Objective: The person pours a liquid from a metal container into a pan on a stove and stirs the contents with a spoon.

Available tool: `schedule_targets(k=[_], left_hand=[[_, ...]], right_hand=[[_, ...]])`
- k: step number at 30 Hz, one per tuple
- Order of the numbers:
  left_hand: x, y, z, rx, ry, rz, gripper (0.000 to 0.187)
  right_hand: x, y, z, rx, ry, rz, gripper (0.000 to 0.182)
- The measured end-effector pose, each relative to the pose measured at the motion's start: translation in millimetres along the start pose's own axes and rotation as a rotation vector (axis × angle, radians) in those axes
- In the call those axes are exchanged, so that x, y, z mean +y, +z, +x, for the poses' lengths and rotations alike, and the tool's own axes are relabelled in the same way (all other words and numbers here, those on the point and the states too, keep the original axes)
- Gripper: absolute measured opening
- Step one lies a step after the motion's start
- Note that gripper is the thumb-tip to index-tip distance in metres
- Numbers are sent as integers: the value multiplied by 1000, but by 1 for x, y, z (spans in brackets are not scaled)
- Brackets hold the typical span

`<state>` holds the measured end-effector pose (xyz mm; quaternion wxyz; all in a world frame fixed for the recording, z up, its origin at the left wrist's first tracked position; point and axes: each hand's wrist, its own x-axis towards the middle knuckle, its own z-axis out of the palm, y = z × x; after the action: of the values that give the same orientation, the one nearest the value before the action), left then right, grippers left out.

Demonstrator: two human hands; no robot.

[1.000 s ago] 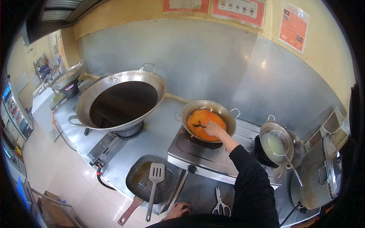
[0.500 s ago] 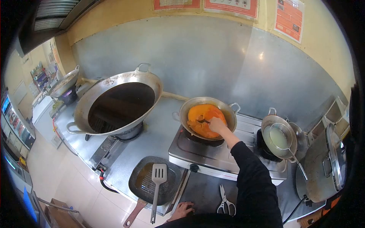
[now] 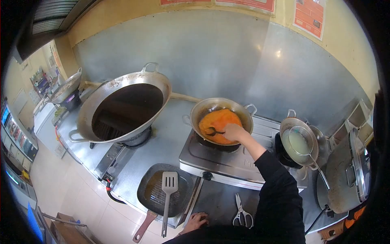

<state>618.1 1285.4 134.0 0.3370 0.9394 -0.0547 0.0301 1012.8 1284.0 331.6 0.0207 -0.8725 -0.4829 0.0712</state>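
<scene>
My right hand (image 3: 234, 132) is closed around the handle of a dark spoon (image 3: 212, 131), whose bowl dips into orange sauce (image 3: 221, 118). The sauce fills the bottom of a two-handled metal wok (image 3: 196, 113), which sits on the left burner of a gas stove (image 3: 189, 156). Low in the view, my left hand (image 3: 196, 222) rests on the dark counter edge with its fingers stretched out and nothing held. Scissors with white handles (image 3: 243, 215) lie to its right. Left of that hand, a slotted spatula (image 3: 169, 185) lies across a square grill pan (image 3: 148, 201).
A large wok of dark liquid (image 3: 164, 83) stands on a burner at the left. On the right burner, a strainer (image 3: 299, 130) sits over a smaller wok of pale liquid (image 3: 291, 123). A lidded metal pot (image 3: 339, 189) stands at far right, before a metal backsplash (image 3: 211, 53).
The spoon's bowl has shifted left and lower in the sauce and shows more clearly. The sauce looks more evenly orange. My left hand stays in place; the camera has tilted slightly.
</scene>
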Motion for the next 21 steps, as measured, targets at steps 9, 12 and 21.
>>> schedule_targets(k=[9, 12, 21], left_hand=[[3, -5, 2, -19, 8, 29, 16], [-1, 2, 0, 12, 11, 17, 16], [7, -5, 3, 2, -13, -17, 13]], right_hand=[[6, 20, 17, 135, 174, 110, 27], [6, 22, 28, 127, 133, 122, 29], [0, 11, 21, 95, 265, 703, 20]])
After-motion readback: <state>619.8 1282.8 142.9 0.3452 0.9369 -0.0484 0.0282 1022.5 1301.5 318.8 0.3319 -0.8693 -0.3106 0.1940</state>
